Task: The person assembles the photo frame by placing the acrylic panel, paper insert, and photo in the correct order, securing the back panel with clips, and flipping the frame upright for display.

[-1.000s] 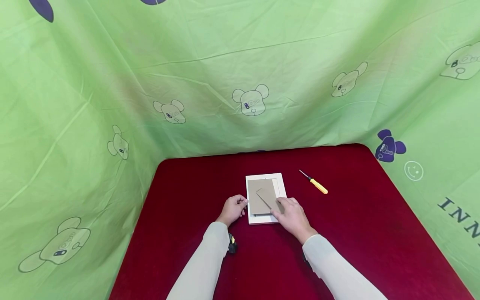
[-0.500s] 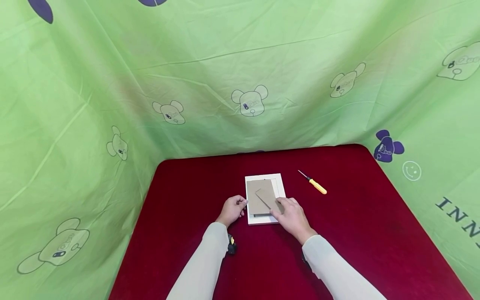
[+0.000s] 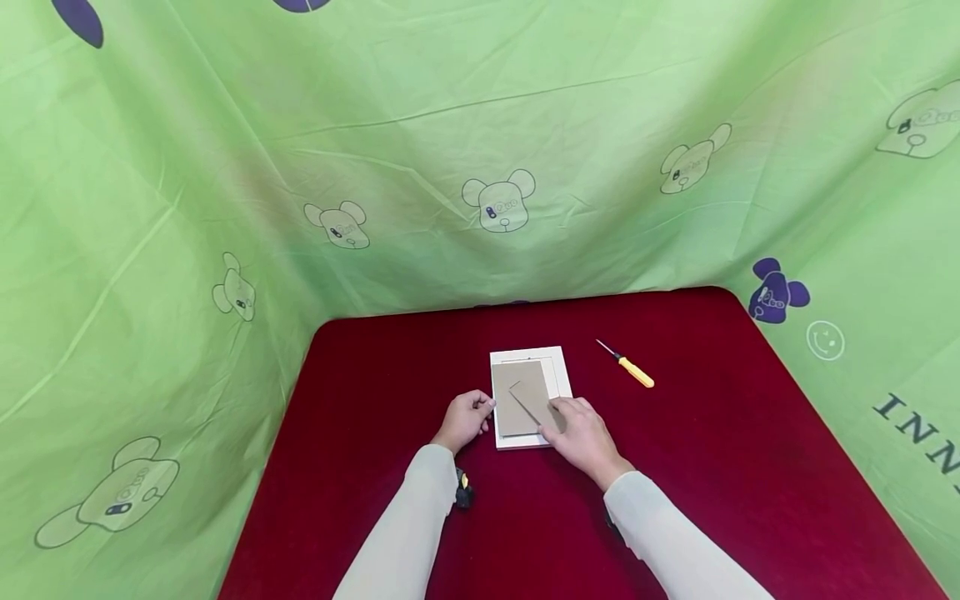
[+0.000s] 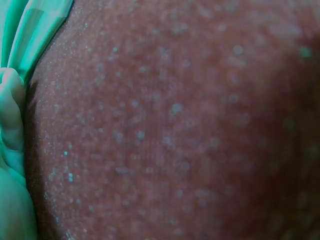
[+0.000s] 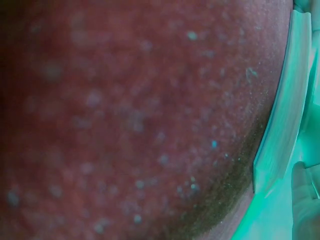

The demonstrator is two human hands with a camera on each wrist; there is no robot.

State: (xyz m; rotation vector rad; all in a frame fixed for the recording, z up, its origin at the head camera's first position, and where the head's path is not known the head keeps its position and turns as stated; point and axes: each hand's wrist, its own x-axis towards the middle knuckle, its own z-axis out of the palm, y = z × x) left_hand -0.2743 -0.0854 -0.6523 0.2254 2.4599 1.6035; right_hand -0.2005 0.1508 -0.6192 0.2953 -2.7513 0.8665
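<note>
A white picture frame point(image 3: 557, 362) lies on the red table. Over its opening sits a brown backing board point(image 3: 510, 417) with a stand leg point(image 3: 527, 398) on its back. My right hand point(image 3: 585, 437) grips the board near its right side, with the thumb by the lower end of the leg. At the left edge of the frame is my left hand point(image 3: 465, 418), fingers curled and fingertips on that edge. Only a few fingers point(image 4: 11, 107) show in the left wrist view. The frame's side point(image 5: 285, 105) stands at the right of the right wrist view.
A screwdriver point(image 3: 636, 372) with a yellow handle lies to the right beyond the frame. Green printed cloth point(image 3: 420, 258) hangs around the red table point(image 3: 390, 358). A black and yellow object point(image 3: 464, 490) is by the left wrist.
The backing board has slid toward me and slightly left over the frame, covering the dark gap at its near end. My right hand has shifted slightly with it; the left hand stays put.
</note>
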